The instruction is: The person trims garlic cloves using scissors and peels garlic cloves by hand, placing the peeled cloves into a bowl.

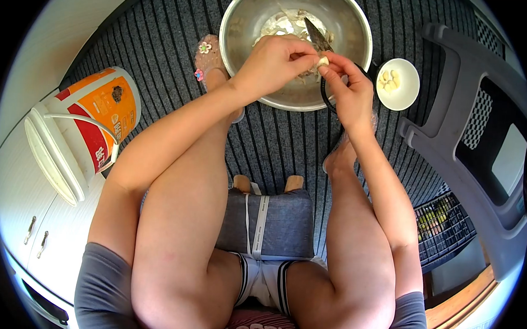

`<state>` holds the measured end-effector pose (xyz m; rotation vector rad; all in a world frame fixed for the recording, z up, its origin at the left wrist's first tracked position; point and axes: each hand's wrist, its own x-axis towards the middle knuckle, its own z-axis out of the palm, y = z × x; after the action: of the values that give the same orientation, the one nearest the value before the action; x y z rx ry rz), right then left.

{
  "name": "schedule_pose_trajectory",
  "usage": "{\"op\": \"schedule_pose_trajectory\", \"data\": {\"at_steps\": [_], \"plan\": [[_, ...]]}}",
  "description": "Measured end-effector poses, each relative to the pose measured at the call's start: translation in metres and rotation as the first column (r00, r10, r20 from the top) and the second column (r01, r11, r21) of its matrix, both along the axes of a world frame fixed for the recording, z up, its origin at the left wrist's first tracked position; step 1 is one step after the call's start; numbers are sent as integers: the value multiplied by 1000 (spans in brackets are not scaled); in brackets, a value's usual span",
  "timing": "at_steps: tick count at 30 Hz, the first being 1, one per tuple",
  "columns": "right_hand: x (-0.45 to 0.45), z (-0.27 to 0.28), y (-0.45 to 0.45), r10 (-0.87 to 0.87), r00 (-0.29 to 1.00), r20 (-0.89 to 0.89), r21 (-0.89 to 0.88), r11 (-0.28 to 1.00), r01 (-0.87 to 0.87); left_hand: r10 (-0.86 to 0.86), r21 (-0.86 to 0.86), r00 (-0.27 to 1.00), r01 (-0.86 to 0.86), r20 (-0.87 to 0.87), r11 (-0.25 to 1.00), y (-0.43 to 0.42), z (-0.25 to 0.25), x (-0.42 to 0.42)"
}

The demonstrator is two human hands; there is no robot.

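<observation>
Bare thighs (180,225) of the seated person are nearest to the camera. At the left, an orange and white bucket (94,109) stands beside the cabinet (13,196). Next comes a steel bowl (225,50), which contains whitish peelings (280,23). Over this bowl is the left hand (274,66), its thumb and fingertips pinched together on the edge of a pale garlic clove (323,61). Scissors (317,36) have their blades over the bowl and their black handle at the right hand (350,92), whose thumb and finger are closed on the same clove. Further right, a small white bowl (412,88) contains peeled cloves (388,80); near it stands a grey plastic chair (436,121).
</observation>
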<state>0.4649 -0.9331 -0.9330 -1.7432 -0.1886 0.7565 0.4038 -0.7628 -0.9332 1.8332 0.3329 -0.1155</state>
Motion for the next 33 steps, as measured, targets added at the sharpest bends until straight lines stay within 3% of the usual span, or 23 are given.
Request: {"op": "schedule_pose_trajectory", "data": {"at_steps": [6,12,18,20,24,26,29,30,33], "plan": [[0,5,1,91,981,170,-80,994,-79,-98,192,993,83,71,978,3,7,0],[-1,12,-1,172,943,284,-136,981,-137,-87,205,996,84,5,975,-3,7,0],[-4,14,0,169,940,297,-129,982,-136,-27,120,998,33,-55,992,-6,7,0],[-4,14,0,164,940,300,-125,983,-132,4,-30,990,-8,-142,1000,-5,5,1],[-6,6,1,35,992,119,-32,999,-31,70,-367,959,-172,-276,914,-2,-4,3],[-4,2,1,-43,998,-35,7,999,43,87,-291,963,-162,-254,943,-3,-5,3],[3,16,8,6,1000,25,-127,992,-2,59,-131,986,-80,-156,988,-5,0,2],[5,17,7,14,999,-45,-121,992,-20,36,-67,993,-44,-113,997,-5,3,2],[12,11,4,5,971,-239,-59,998,-20,48,-71,988,-59,-144,996,-5,8,2]]}}
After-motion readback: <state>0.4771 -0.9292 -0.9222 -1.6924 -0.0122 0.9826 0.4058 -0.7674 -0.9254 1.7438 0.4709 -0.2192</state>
